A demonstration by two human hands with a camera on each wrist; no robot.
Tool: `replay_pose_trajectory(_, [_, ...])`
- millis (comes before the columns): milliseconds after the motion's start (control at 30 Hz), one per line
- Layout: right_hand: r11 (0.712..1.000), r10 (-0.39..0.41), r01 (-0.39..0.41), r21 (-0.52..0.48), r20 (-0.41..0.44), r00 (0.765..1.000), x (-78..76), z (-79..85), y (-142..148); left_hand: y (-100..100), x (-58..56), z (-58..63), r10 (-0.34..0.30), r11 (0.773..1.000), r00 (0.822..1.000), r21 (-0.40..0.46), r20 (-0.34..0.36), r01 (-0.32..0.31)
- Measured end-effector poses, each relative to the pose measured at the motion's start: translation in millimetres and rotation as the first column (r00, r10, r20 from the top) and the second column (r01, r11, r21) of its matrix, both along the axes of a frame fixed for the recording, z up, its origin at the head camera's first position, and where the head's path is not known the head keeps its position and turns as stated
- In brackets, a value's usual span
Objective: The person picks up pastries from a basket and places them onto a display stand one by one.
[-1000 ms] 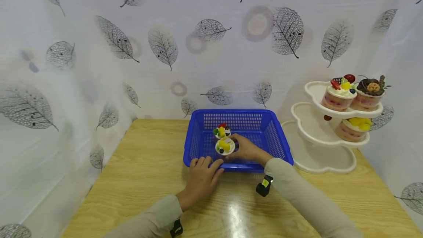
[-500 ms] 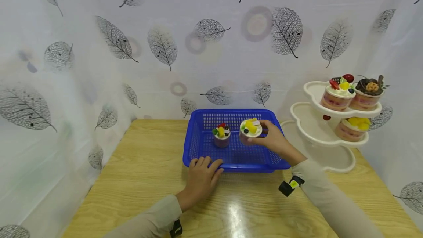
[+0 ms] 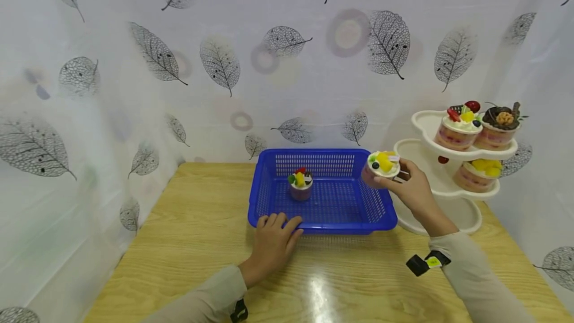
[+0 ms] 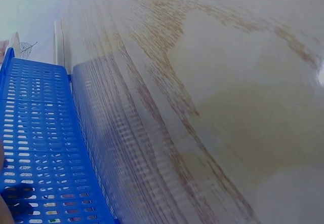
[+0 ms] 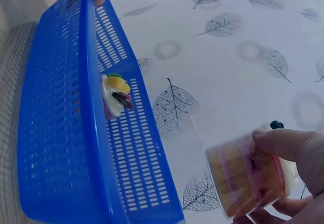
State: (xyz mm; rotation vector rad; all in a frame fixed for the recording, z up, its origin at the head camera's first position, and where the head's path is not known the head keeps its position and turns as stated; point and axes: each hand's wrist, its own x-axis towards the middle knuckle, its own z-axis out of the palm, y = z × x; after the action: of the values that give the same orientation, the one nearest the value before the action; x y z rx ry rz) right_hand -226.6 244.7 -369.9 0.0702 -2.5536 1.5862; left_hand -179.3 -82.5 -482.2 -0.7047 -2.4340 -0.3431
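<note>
A dessert cup with white cream, yellow fruit and a blueberry is pinched by my right hand. It is raised over the right end of the blue basket. In the right wrist view, its clear wall shows layered sponge cake, with the thumb on one side and fingers on the other. My left hand grips the basket's front rim. Inside the basket stands another dessert cup, topped with red and yellow fruit and dark chocolate.
A cream three-tier stand is at the right. Its top tier carries a fruit cup and a chocolate-walnut cup. A yellow-fruit cup sits on the middle tier. A leaf-patterned sheet hangs behind the wooden table.
My right hand has lifted the blueberry-topped dessert cup from beside the other one and carried it rightward towards the stand. The left hand stays at the basket's rim.
</note>
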Motion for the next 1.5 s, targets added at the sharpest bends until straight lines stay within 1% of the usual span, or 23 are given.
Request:
replay_pose_trajectory(200, [0.994, -0.106, 0.106, 0.024, -0.036, 0.994, 7.0, 2.4, 17, 1, -0.5, 1.4, -0.01, 1.0, 1.0, 0.015, -0.001, 0.01])
replay_pose_trajectory(300, [0.99, -0.139, 0.14, 0.031, -0.033, 0.99, 9.3, 1.7, 25, 1, 0.0, 2.2, -0.011, 1.0, 1.0, 0.016, 0.003, 0.011])
replay_pose_trajectory(433, [0.986, -0.16, 0.161, 0.034, -0.012, 0.987, 13.1, -0.4, 36, 1, 0.8, 3.1, -0.008, 1.0, 1.0, 0.007, 0.004, 0.008])
replay_pose_trajectory(667, [0.978, -0.208, 0.208, -0.025, -0.002, 0.978, 18.6, -5.5, 51, 1, -0.3, 1.3, -0.013, 1.0, 1.0, 0.006, -0.007, 0.013])
replay_pose_trajectory(833, [0.968, -0.25, 0.25, -0.031, 0.003, 0.968, 22.1, -7.9, 57, 1, -0.8, 0.3, -0.017, 1.0, 1.0, 0.009, -0.02, 0.017])
replay_pose_trajectory(1067, [0.956, -0.285, 0.283, -0.076, -0.009, 0.959, 21.7, -13.6, 63, 0, 0.4, -2.1, -0.015, 1.0, 1.0, 0.003, -0.025, 0.015])
replay_pose_trajectory(1167, [0.943, -0.317, 0.316, -0.103, 0.001, 0.948, 21.0, -14.8, 65, 0, 0.7, -2.5, -0.018, 1.0, 0.999, 0.008, -0.034, 0.019])
replay_pose_trajectory(1267, [0.919, -0.366, 0.366, -0.146, 0.024, 0.93, 19.5, -14.8, 64, -1, 1.1, -2.6, -0.016, 1.0, 0.999, 0.01, -0.035, 0.016])
replay_pose_trajectory(1300, [0.907, -0.39, 0.389, -0.162, 0.032, 0.92, 18.5, -14.6, 64, -2, 1.4, -2.3, -0.013, 1.0, 0.999, 0.01, -0.036, 0.014])
replay_pose_trajectory(1333, [0.889, -0.417, 0.417, -0.19, 0.042, 0.908, 17.3, -14.3, 64, -2, 1.5, -2.1, -0.011, 1.0, 0.999, 0.009, -0.038, 0.012])
replay_pose_trajectory(1400, [0.841, -0.463, 0.461, -0.283, 0.062, 0.884, 14.5, -13.8, 64, -3, 1.6, -1.8, -0.008, 1.0, 0.999, 0.004, -0.034, 0.008])
replay_pose_trajectory(1500, [0.768, -0.511, 0.495, -0.406, 0.075, 0.856, 10.8, -13.2, 64, -2, 1.6, -0.6, -0.009, 1.0, 0.999, -0.003, -0.031, 0.009])
